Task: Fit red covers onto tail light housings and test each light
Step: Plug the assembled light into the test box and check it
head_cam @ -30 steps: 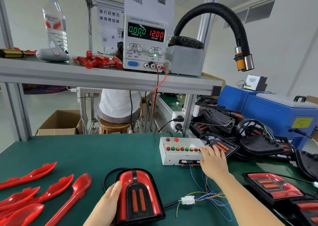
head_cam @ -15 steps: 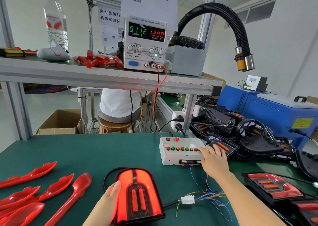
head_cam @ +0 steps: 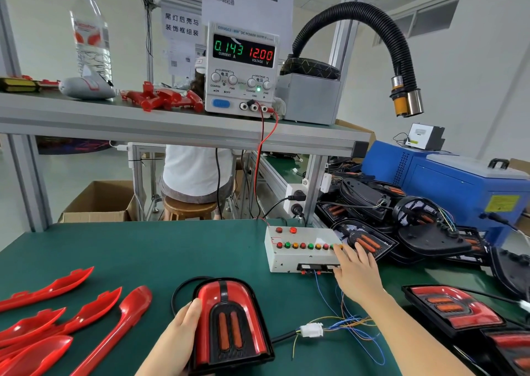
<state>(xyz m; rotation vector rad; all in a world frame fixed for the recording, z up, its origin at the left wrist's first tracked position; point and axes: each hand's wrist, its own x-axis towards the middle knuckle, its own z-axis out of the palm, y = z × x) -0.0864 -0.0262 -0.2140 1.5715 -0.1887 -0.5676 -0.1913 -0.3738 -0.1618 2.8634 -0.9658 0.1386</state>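
A tail light (head_cam: 229, 321) with a red cover and a black centre lies on the green bench at the front. My left hand (head_cam: 177, 338) holds its left edge, thumb along the side. Its cable runs to a white connector (head_cam: 311, 329) with coloured wires. These lead toward the white test box (head_cam: 298, 249), which has a row of coloured buttons. My right hand (head_cam: 355, 272) rests at the box's right end, straight fingers on the buttons. The power supply (head_cam: 242, 69) on the shelf reads 0.143 A and 12.00 V.
Several loose red covers (head_cam: 57, 318) lie at the front left. Black housings (head_cam: 401, 218) are piled at the right before a blue machine (head_cam: 459, 186). Covered lights (head_cam: 453, 309) sit at the front right. A black hose (head_cam: 372, 31) hangs over the shelf. A person (head_cam: 198, 172) sits behind the bench.
The light's red band lit up half a second ago and no longer glows. The current reading went from 0.000 to 0.112 to 0.143 A. My right fingers shifted slightly on the buttons.
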